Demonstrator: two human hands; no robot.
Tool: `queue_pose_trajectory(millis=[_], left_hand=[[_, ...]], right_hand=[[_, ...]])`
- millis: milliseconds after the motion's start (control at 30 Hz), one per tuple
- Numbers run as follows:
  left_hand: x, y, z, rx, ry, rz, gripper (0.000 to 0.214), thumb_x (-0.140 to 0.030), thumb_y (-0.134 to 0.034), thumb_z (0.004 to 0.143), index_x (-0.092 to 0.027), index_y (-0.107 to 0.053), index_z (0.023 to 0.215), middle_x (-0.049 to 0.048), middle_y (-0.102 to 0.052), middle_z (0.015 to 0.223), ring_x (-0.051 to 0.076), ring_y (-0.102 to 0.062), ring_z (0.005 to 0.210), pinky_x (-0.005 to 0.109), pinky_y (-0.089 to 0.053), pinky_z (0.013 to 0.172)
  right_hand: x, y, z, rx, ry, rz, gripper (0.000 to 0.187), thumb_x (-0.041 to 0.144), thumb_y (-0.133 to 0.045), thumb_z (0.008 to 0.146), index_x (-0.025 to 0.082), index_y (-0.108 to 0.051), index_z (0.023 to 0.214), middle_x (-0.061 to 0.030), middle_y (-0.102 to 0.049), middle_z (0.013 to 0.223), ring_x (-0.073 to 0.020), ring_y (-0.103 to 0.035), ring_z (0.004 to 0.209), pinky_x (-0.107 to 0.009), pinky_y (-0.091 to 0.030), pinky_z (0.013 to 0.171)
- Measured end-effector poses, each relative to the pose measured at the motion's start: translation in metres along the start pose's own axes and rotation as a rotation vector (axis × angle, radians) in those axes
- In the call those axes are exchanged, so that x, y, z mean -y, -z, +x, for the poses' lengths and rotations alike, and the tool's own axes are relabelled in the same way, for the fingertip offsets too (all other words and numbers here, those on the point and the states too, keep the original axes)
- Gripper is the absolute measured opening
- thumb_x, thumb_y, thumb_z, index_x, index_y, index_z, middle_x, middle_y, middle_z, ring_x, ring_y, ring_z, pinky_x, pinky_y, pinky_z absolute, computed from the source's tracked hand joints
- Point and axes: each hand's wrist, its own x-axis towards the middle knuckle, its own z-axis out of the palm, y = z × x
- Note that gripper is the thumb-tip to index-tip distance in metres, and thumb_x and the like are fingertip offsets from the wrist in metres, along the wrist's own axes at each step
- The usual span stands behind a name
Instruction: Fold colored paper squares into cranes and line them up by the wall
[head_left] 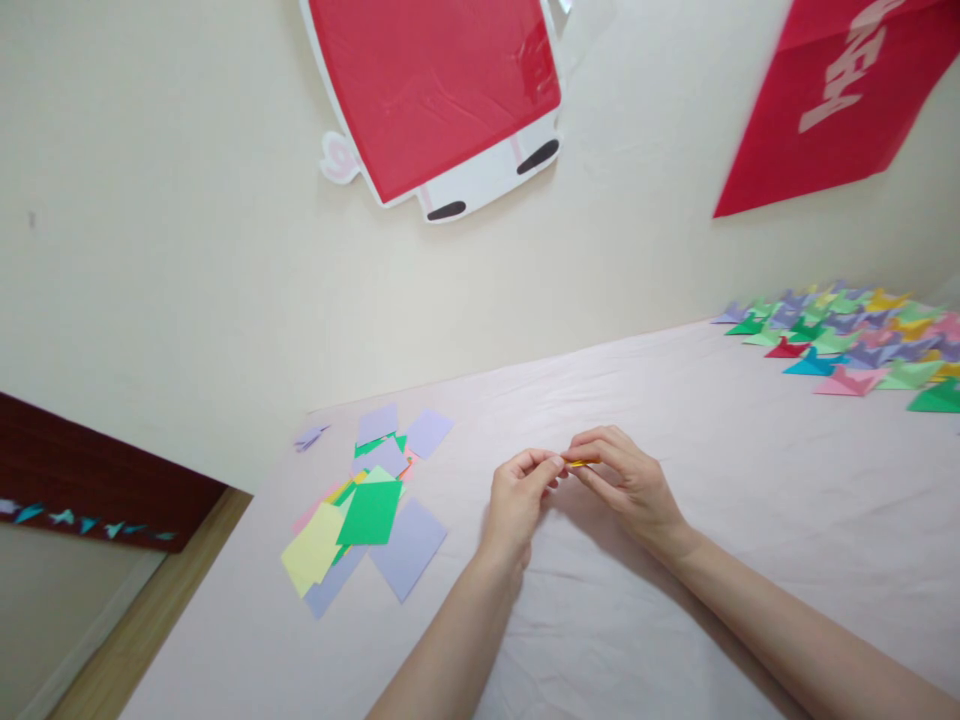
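Between my two hands, above the pale cloth, is a small folded piece of orange-yellow paper [580,463], mostly covered by fingers. My left hand [519,500] pinches its left end with thumb and forefinger, the other fingers curled in. My right hand [634,490] holds the right side, thumb below and fingers above. To the left lies a loose spread of square paper sheets, among them a green sheet [371,513], a yellow sheet [311,548] and a lilac sheet [409,550]. Rows of folded paper cranes [849,381] in many colours stand at the far right.
The table [600,640] has a wrinkled pale cloth and meets a wall [225,250] behind it. A small lilac folded piece [310,437] lies near the back left corner. Red decorations [442,90] hang on the wall. Past the left edge is a wooden floor [150,610].
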Motion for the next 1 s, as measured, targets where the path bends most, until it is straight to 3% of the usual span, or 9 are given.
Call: queue_pose_trajectory(millis=[200, 333, 467, 700, 1000], left_hand=[[0.001, 0.004, 0.001, 0.100, 0.108, -0.077, 0.030, -0.042, -0.075, 0.063, -0.015, -0.065, 0.071, 0.0012, -0.060, 0.068, 0.009, -0.049, 0.060, 0.021, -0.035, 0.058], [0.001, 0.008, 0.004, 0.179, 0.116, -0.079, 0.033, -0.044, -0.075, 0.064, -0.014, -0.063, 0.073, 0.0012, -0.058, 0.068, 0.009, -0.049, 0.059, 0.022, -0.037, 0.059], [0.000, 0.010, 0.007, 0.191, -0.001, 0.004, 0.032, -0.044, -0.074, 0.067, -0.015, -0.063, 0.075, 0.0003, -0.058, 0.068, 0.010, -0.048, 0.061, 0.023, -0.036, 0.062], [-0.001, 0.009, 0.003, 0.146, -0.233, 0.218, 0.013, -0.030, -0.068, 0.078, -0.017, -0.066, 0.082, -0.0001, -0.064, 0.078, 0.012, -0.051, 0.069, 0.025, -0.038, 0.068], [0.008, 0.006, 0.003, 0.044, -0.408, 0.362, 0.007, -0.023, -0.064, 0.080, -0.019, -0.065, 0.076, -0.0012, -0.063, 0.074, 0.014, -0.055, 0.072, 0.027, -0.040, 0.072]], right_hand=[[-0.001, 0.000, -0.001, 0.001, 0.002, 0.055, 0.013, 0.026, -0.058, 0.092, 0.024, -0.070, 0.089, -0.0046, -0.067, 0.086, -0.0203, -0.062, 0.085, -0.033, -0.049, 0.076], [-0.001, 0.000, 0.000, 0.006, -0.070, 0.138, 0.015, 0.032, -0.060, 0.091, 0.024, -0.071, 0.084, -0.0041, -0.068, 0.083, -0.0205, -0.062, 0.084, -0.033, -0.049, 0.077], [-0.001, -0.001, 0.001, 0.016, -0.208, 0.233, 0.018, 0.036, -0.063, 0.089, 0.022, -0.070, 0.080, -0.0041, -0.067, 0.082, -0.0202, -0.061, 0.081, -0.032, -0.048, 0.076], [-0.006, -0.004, 0.001, -0.004, -0.396, 0.402, 0.016, 0.035, -0.066, 0.083, 0.021, -0.067, 0.075, -0.0014, -0.063, 0.079, -0.0176, -0.057, 0.076, -0.029, -0.044, 0.072], [-0.005, -0.006, 0.000, 0.035, -0.476, 0.547, 0.017, 0.036, -0.069, 0.079, 0.020, -0.066, 0.075, -0.0005, -0.059, 0.077, -0.0165, -0.053, 0.074, -0.028, -0.041, 0.069]])
